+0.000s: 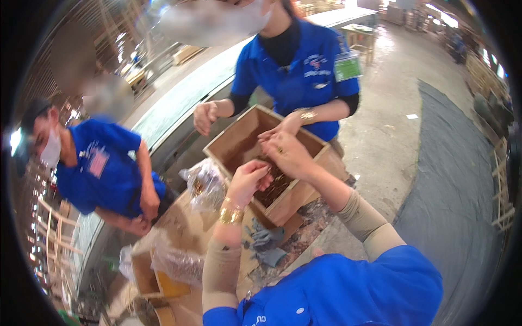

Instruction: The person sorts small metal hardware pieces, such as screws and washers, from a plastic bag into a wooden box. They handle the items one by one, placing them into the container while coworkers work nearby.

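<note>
A wooden box (246, 130) stands tilted to my view, with a heap of small thin brown metal-looking pieces (279, 186) in it, perhaps screws. My left hand (249, 181) is over its near part, fingers curled in a pinch; what they hold, if anything, is too small to make out. My right hand (291, 156) reaches over the box, its fingers bunched at the fingers of a co-worker's hand (288, 126). Any thing between them is hidden. The co-worker's other hand (205, 116) hovers past the box's far left edge, fingers loosely bent.
Left of the box lies a clear plastic bag (203, 183) of small golden pieces. Grey gloves (265, 243) lie nearer me on the wooden table (190, 228). Another plastic bag (176, 258) rests by a smaller wooden box (145, 274). A second person (106, 163) stands at the left.
</note>
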{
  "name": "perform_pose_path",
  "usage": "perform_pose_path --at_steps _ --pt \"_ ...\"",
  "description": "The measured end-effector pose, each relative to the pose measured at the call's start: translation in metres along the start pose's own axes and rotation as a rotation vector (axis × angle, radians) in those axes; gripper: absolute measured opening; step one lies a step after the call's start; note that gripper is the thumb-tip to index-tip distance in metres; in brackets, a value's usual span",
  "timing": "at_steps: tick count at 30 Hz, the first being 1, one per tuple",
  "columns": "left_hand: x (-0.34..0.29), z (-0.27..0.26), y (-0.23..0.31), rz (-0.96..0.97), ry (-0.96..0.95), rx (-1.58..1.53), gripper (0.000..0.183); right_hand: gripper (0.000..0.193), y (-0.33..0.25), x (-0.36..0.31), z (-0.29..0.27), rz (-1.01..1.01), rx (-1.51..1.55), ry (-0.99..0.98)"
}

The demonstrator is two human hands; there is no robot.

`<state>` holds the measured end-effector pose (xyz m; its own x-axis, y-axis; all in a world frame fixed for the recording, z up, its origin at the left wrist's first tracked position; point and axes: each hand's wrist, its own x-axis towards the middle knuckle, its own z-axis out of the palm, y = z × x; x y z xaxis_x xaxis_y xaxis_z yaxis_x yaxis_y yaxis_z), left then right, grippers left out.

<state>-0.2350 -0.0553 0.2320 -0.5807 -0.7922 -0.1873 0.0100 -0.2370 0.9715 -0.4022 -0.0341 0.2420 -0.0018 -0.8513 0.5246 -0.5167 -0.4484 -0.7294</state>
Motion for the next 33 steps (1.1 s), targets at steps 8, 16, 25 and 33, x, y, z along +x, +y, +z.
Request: perform_pose_path --at_steps 8,16,25,33 --pt "0.000 -0.001 -0.004 0.002 0.025 -0.226 0.016 0.056 0.004 0.010 0.005 0.299 0.358 -0.208" --pt "-0.006 0.003 0.002 0.026 0.117 -0.089 0.020 0.051 0.019 0.008 0.031 0.208 0.022 -0.345" --pt "0.004 0.006 -0.012 0.072 0.286 -0.103 0.019 0.037 0.015 0.009 0.043 0.221 -0.014 -0.439" --pt "-0.001 -0.003 -0.013 0.092 0.307 -0.200 0.017 0.033 0.024 0.009 0.055 0.041 0.249 -0.438"
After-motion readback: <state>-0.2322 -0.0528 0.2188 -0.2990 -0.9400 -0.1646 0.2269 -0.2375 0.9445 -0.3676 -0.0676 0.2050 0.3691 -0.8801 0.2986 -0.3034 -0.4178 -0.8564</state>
